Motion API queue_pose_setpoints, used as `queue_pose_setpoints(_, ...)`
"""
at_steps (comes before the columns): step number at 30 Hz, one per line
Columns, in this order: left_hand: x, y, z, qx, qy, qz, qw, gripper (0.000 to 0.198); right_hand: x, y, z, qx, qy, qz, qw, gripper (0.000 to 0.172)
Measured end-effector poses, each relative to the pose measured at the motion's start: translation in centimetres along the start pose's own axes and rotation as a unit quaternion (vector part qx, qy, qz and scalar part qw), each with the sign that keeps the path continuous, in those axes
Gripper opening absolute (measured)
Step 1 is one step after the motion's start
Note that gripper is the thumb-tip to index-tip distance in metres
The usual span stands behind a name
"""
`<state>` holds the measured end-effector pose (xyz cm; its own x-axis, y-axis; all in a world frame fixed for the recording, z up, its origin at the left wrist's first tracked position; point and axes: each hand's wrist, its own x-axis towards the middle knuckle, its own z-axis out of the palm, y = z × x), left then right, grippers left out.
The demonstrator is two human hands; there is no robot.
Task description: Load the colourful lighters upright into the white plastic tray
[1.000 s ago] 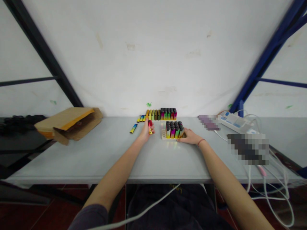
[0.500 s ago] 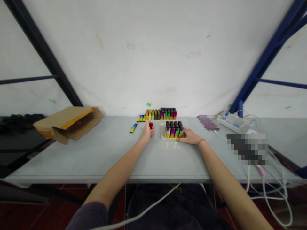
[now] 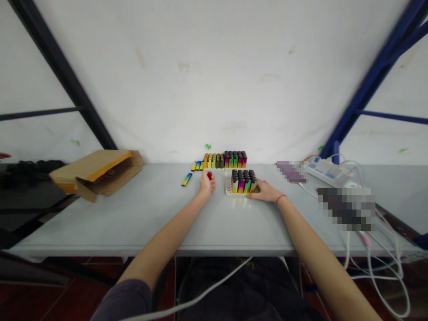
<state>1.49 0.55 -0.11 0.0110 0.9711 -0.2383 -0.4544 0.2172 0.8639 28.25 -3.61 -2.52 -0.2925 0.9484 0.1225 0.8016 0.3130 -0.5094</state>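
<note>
My left hand is closed around a small red lighter, most of it hidden by the fingers. To its right a white tray holds several rows of upright lighters with black tops and bright shaded bodies. The left end of this tray shows bare slots. My right hand grips the tray's right end, thumb at the front and fingers behind. A loose blue-yellow lighter lies left of my left hand, and several similar lighters lie behind it.
Along the wall stand yellow-topped lighters and black-topped lighters. An opened cardboard box sits on the left. Blurred-out devices, a power strip and white cables crowd the right. Another person's hand shows at the far left edge.
The red lighter has turned in my left hand: its dark top no longer shows and less of it is visible. My right hand stays on the tray. Another person's hand has appeared far left.
</note>
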Motion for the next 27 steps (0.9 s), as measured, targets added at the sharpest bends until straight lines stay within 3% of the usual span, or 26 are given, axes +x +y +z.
queue_pose_setpoints(11, -0.27, 0.62, 0.07, -0.022, -0.024, -0.014, 0.999, 0.045, 0.09, 0.12, 0.09, -0.002, 0.008, -0.001, 1.0, 0.067)
queue_pose_setpoints(16, -0.58, 0.94, 0.39, -0.016, 0.007, -0.026, 1.0, 0.04, 0.07, 0.09, 0.06, 0.006, 0.002, -0.002, 1.0, 0.068)
queue_pose_setpoints(21, -0.48, 0.64, 0.37, -0.05, 0.02, 0.003, 0.999, 0.04, 0.07, 0.12, 0.18, -0.007, 0.006, -0.001, 1.0, 0.067)
queue_pose_setpoints(27, 0.13, 0.94, -0.06, -0.108, 0.004, -0.015, 0.994, 0.038, 0.09, 0.25, 0.24, -0.011, 0.015, -0.001, 1.0, 0.068)
